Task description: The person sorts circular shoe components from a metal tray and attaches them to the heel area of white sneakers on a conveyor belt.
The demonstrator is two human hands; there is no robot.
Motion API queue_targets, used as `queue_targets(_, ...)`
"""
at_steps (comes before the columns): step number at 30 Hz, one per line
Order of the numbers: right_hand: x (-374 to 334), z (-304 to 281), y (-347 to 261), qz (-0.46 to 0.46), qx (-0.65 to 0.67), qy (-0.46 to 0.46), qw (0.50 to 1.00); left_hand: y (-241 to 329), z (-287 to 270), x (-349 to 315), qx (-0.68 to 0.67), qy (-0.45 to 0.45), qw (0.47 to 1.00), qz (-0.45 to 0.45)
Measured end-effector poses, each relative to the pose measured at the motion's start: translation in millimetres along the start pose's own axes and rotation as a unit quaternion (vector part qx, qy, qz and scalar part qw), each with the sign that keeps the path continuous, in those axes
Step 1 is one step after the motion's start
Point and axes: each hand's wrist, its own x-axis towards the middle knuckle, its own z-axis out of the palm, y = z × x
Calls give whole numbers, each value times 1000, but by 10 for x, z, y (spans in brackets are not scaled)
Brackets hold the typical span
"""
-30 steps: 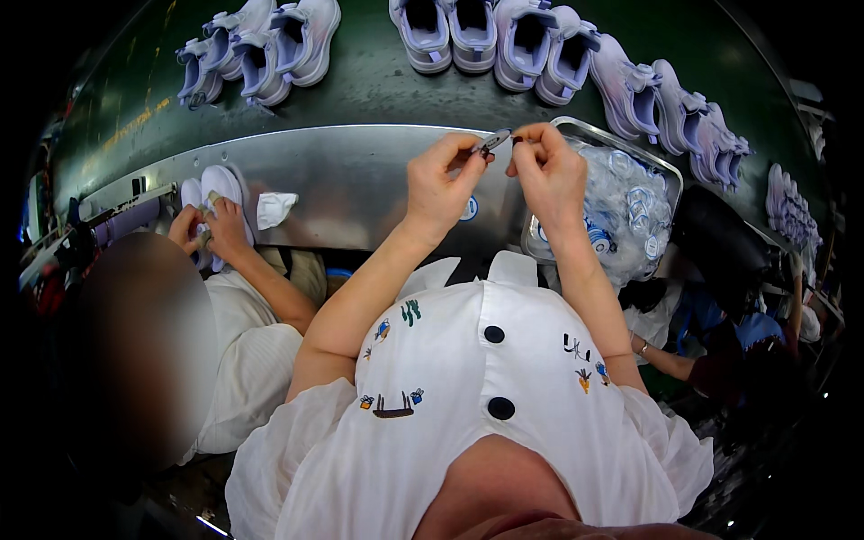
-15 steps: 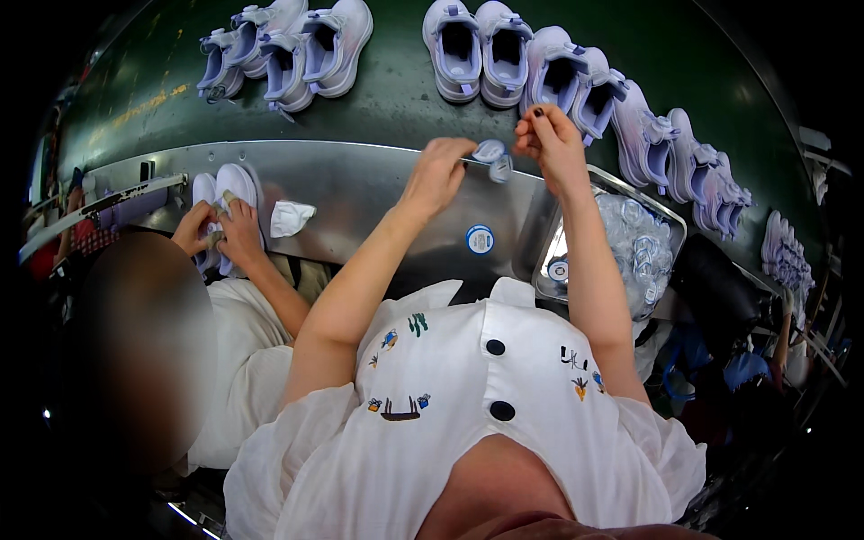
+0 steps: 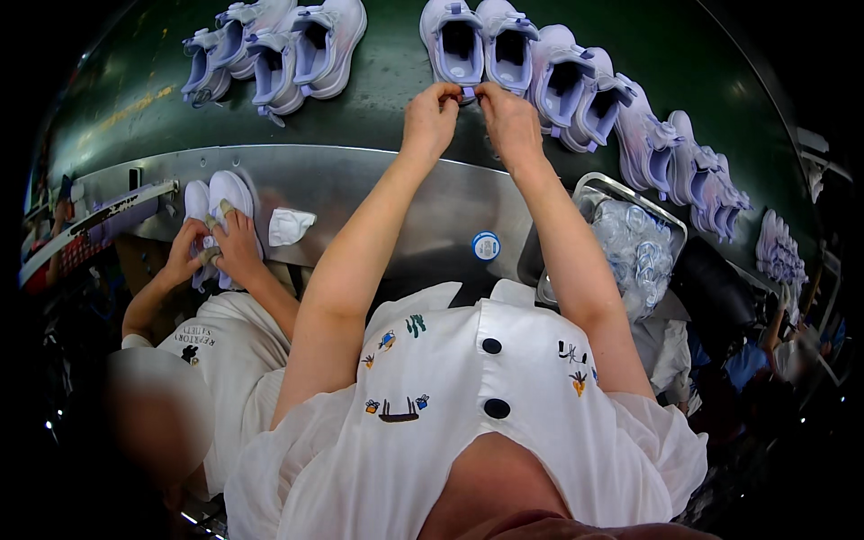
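My left hand point(image 3: 430, 124) and my right hand point(image 3: 511, 126) meet at the heel of a pale lilac sneaker point(image 3: 454, 56) on the dark green surface. Its small purple heel loop point(image 3: 468, 93) shows between my fingertips. Both hands are closed in a pinch, one on each side of the loop; whatever they pinch is too small to make out. Close on the right stands the matching sneaker point(image 3: 509, 52). Below my hands, a round blue-and-white tag or sticker point(image 3: 486, 246) lies on the metal ledge point(image 3: 423, 211).
A metal tray point(image 3: 589, 183) holds many clear-plastic-and-blue tags point(image 3: 634, 261) beside my right forearm. More lilac sneakers point(image 3: 310, 49) stand left and right along the green surface point(image 3: 387, 45). At left, a co-worker's hands point(image 3: 229, 238) are on white shoes, near a crumpled white paper point(image 3: 291, 226).
Both hands have moved up from above the metal ledge to the sneaker's heel and closed together there. The clear round tags that hung between them are now mostly hidden. The co-worker has shifted slightly.
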Motion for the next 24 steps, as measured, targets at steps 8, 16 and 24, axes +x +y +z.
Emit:
queue_targets(8,-1,-23,-48,50,-41,8,998,12,-121,32,7,-29,1000,-4)
queue_targets(16,42,-13,-136,30,34,2,999,-35,-111,37,-7,-17,1000,16)
queue_targets(24,35,-45,-130,44,-28,-3,999,11,-135,44,9,-31,999,3)
